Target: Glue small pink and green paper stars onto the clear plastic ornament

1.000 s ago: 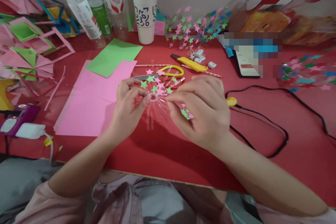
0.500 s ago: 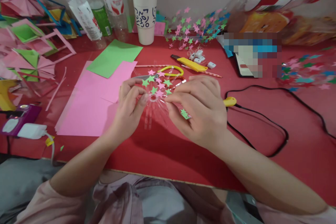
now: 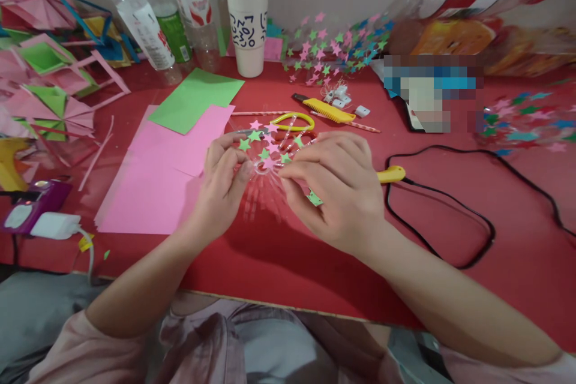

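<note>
- Star piece: strips at 6 o'clock of its ring blurred; the side at 4 o'clock is covered by right hand.
- Bottles, 11 o'clock: tops cut by upper edge.
- Phone, 2 o'clock: mostly behind pixelated patch.
- Cable, 3 o'clock: runs off right edge.

A red desk holds pink paper with a green sheet overlapping its far edge. Beyond stand a white cup and clear bottles. A yellow utility knife lies near a looping black cable. Folded paper shapes crowd the left.
</note>
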The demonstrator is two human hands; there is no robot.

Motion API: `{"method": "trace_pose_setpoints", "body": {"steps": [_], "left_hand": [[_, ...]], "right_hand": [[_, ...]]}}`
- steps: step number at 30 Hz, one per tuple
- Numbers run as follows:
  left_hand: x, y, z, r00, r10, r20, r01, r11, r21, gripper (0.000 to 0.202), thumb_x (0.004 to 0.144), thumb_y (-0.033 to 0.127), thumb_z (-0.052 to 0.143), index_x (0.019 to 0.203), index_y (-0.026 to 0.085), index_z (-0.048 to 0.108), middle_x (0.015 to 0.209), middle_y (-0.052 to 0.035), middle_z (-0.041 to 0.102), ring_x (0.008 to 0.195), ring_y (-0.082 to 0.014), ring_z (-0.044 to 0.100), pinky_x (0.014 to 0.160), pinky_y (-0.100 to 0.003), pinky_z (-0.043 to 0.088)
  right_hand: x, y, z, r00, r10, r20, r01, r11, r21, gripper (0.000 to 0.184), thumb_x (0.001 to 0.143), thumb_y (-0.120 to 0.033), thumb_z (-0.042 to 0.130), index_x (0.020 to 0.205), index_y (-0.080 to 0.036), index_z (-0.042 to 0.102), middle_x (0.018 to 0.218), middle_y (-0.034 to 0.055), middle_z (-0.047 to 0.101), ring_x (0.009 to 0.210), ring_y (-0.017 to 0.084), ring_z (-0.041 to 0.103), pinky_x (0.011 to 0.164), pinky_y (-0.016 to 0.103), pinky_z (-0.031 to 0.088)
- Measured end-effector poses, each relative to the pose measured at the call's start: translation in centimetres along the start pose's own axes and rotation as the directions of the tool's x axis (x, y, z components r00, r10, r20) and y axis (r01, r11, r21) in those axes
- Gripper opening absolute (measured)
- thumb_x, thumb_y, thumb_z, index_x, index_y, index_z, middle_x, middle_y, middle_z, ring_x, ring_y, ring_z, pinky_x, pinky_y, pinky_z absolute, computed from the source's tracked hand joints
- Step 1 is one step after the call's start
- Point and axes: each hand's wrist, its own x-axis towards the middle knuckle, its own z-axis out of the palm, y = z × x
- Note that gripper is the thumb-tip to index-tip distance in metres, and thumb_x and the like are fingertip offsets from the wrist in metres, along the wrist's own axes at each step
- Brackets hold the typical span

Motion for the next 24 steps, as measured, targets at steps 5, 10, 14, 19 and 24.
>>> {"method": "trace_pose_setpoints", "body": {"steps": [5, 10, 14, 19, 24], "left_hand": [[-0.1, 0.1, 0.2, 1.000, -0.013, -0.002, 0.013, 1.000, 0.007, 0.013, 0.094, 0.021, 0.043, 0.082, 0.021, 0.046, 0.115, -0.0064, 0.049, 0.121, -0.0182, 0.046, 0.100, -0.037, 0.041], [0.1, -0.1, -0.2, 0.999, 0.042, -0.009, -0.041, 0.994, 0.097, 0.009, 0.088, 0.021, 0.054, 0.079, 0.021, 0.056, 0.116, -0.0064, 0.050, 0.113, -0.0207, 0.049, 0.095, -0.040, 0.042], [0.3, -0.2, -0.6, 0.984, 0.159, -0.084, -0.139, 0.967, 0.215, 0.004, 0.085, 0.020, 0.057, 0.082, 0.021, 0.059, 0.107, -0.0056, 0.057, 0.099, -0.0201, 0.054, 0.090, -0.042, 0.043], [0.5, 0.1, -0.9, 0.995, 0.070, -0.076, -0.066, 0.996, 0.056, 0.006, 0.085, 0.016, 0.055, 0.080, 0.020, 0.057, 0.111, -0.0063, 0.054, 0.109, -0.0199, 0.054, 0.094, -0.039, 0.044], [0.8, -0.4, -1.0, 0.996, -0.081, -0.043, 0.077, 0.992, -0.100, 0.005, 0.082, 0.016, 0.056, 0.080, 0.020, 0.054, 0.108, -0.0051, 0.056, 0.107, -0.0178, 0.055, 0.086, -0.033, 0.048]], "right_hand": [[0.0, 0.0, 0.0, 1.000, 0.007, 0.014, -0.007, 1.000, -0.008, 0.007, 0.085, -0.015, 0.055, 0.084, -0.022, 0.057, 0.083, 0.0001, 0.062, 0.082, 0.016, 0.054, 0.084, 0.035, 0.042], [0.0, 0.0, -0.1, 1.000, 0.001, 0.020, -0.001, 1.000, -0.007, 0.007, 0.085, -0.015, 0.054, 0.084, -0.021, 0.058, 0.083, 0.0010, 0.063, 0.082, 0.017, 0.054, 0.084, 0.035, 0.042], [0.0, 0.0, -0.2, 0.999, 0.009, 0.037, -0.008, 1.000, -0.009, 0.008, 0.086, -0.016, 0.054, 0.084, -0.022, 0.058, 0.083, 0.0010, 0.063, 0.082, 0.017, 0.053, 0.085, 0.035, 0.042], [-0.1, -0.2, 0.0, 0.999, 0.014, 0.048, -0.014, 1.000, 0.006, 0.007, 0.087, -0.017, 0.054, 0.084, -0.021, 0.059, 0.083, 0.0013, 0.064, 0.082, 0.017, 0.054, 0.085, 0.036, 0.041], [-0.4, -1.6, 0.3, 0.965, -0.167, 0.204, 0.151, 0.984, 0.091, 0.011, 0.089, -0.024, 0.054, 0.086, -0.019, 0.063, 0.086, 0.0022, 0.065, 0.083, 0.017, 0.053, 0.090, 0.036, 0.041]]}}
